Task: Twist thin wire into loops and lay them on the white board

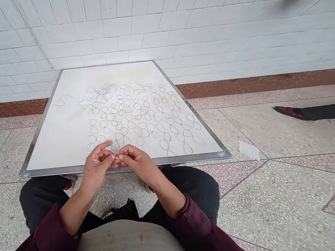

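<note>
"Where's the thin wire?"

"The left hand and right hand both pinch it — fingertips close together, by the near edge of the white board."

"What's on the board?"

"Lots of bent wire loops — and a messy wire pile farther back, toward the tiled wall."

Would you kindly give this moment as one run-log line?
left hand: pinching thin strand | right hand: pinching, apparently same strand | white board: figure-eight loops, tangled strands
</note>
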`<control>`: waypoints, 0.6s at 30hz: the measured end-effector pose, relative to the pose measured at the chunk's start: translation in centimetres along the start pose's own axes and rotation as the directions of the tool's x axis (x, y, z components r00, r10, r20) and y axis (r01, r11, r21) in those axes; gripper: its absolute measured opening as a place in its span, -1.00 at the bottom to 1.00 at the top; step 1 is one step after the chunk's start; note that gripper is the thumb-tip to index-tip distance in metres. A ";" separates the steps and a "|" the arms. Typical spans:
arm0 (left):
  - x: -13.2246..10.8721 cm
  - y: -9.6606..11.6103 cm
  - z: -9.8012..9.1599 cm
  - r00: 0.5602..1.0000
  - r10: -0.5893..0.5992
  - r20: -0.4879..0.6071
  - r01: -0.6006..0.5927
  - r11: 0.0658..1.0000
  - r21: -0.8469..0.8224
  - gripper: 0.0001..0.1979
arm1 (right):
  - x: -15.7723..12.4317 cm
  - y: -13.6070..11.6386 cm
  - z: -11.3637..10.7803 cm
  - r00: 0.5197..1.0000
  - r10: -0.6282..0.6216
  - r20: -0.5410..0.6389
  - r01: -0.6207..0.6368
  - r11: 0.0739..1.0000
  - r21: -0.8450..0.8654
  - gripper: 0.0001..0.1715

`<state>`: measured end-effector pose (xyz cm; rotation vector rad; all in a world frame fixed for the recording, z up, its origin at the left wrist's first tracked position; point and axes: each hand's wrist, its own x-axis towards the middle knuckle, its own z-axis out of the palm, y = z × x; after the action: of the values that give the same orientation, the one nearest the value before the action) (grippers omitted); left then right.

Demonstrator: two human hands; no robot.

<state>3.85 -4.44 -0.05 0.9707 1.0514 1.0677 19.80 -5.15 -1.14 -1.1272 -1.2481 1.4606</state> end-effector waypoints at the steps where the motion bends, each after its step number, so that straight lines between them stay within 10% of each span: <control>1: 0.0 0.1 0.0 1.000 -0.007 0.004 0.007 1.000 0.006 -0.46 | 0.0 0.0 0.0 1.000 -0.005 -0.002 0.005 1.000 -0.016 -0.78; 18: 0.0 0.1 0.0 1.000 0.012 -0.017 -0.012 1.000 0.022 -0.53 | -0.2 0.2 0.4 0.999 -0.026 -0.042 0.024 0.998 -0.055 -0.76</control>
<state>3.85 -4.43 0.03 0.9880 1.0742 1.0782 19.42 -5.47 -1.30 -1.1688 -1.2744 1.3847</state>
